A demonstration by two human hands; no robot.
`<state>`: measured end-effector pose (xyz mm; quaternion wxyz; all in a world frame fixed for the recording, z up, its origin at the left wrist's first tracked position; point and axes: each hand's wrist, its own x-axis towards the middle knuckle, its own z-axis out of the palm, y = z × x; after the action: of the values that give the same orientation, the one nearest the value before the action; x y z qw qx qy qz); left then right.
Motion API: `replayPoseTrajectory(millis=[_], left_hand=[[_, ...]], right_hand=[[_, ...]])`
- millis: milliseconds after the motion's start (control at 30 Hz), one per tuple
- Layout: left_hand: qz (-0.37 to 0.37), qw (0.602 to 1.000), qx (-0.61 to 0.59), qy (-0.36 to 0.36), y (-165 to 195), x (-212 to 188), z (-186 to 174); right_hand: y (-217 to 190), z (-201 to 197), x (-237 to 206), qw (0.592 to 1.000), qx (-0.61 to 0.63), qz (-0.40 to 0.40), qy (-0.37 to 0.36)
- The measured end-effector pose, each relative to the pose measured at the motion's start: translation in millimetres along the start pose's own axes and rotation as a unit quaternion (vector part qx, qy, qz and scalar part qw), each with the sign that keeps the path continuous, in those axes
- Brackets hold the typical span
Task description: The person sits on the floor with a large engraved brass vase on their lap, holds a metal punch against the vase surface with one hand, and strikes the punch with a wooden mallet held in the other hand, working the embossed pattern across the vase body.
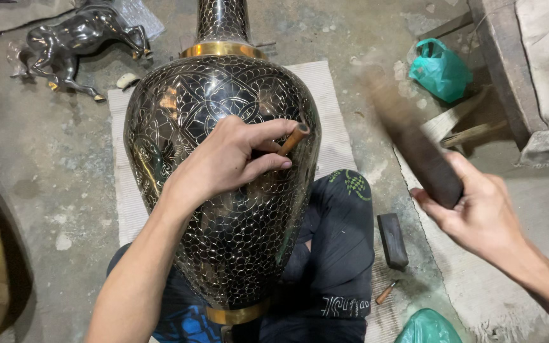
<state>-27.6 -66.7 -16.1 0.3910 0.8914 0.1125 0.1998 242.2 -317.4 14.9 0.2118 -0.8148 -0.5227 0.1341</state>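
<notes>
Resting across the person's lap, the black engraved vase already carries scale patterning nearly all over, while the left hand pinches a small chisel against it and the right hand grips a raised dark wooden mallet.

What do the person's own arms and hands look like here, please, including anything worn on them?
Both forearms are bare to the frame edge: no sleeves, gloves, watch or rings show. The left hand appears sharp; the right hand is slightly blurred. No markings are visible on either.
</notes>
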Motion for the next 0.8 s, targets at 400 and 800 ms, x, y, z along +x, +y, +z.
replayPoseTrajectory(millis=[400,800], left_hand=[[0.021,1.000,-0.006,0.009,1.7,-0.9,-3.6],[0.022,1.000,-0.013,0.011,0.7,-0.8,-6.3]], right_hand=[[-3.1,-1.8,0.6,0.995,-0.014,0.093,-0.043],[-4.3,-6.0,3.2,0.992,-0.067,0.096,-0.045]])
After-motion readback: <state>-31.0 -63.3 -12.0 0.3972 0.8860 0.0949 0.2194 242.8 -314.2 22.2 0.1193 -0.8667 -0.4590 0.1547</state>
